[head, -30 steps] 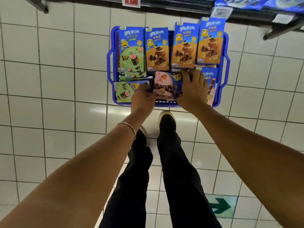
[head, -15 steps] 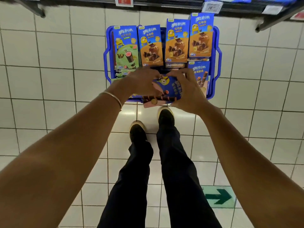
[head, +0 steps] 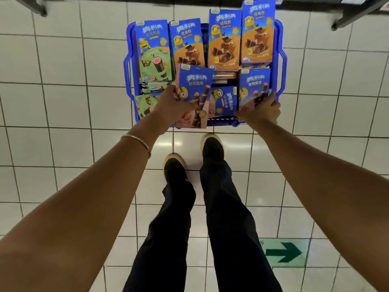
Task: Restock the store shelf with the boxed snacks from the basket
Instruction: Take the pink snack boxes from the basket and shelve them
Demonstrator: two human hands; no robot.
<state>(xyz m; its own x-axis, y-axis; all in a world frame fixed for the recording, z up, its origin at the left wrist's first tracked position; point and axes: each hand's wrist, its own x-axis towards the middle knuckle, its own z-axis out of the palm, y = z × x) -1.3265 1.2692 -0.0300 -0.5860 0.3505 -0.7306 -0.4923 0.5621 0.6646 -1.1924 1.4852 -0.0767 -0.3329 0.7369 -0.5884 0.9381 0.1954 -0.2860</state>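
Bracelet sits on our left wrist. In the blue basket a green box stands far-left, with more green ones lying flat below it. Our left grip pinches a first blue-and-pink box by its left edge, thumb on the front. That box is upright, over the basket's near rim. A flat box lies between the two held ones. Three brown boxes stand along the far side. Our right grip curls round a second blue-and-pink box, fingers on its right edge, at the near-right corner. We can't tell if it rests on stock. The basket sits on the tiled floor, below the shelf.
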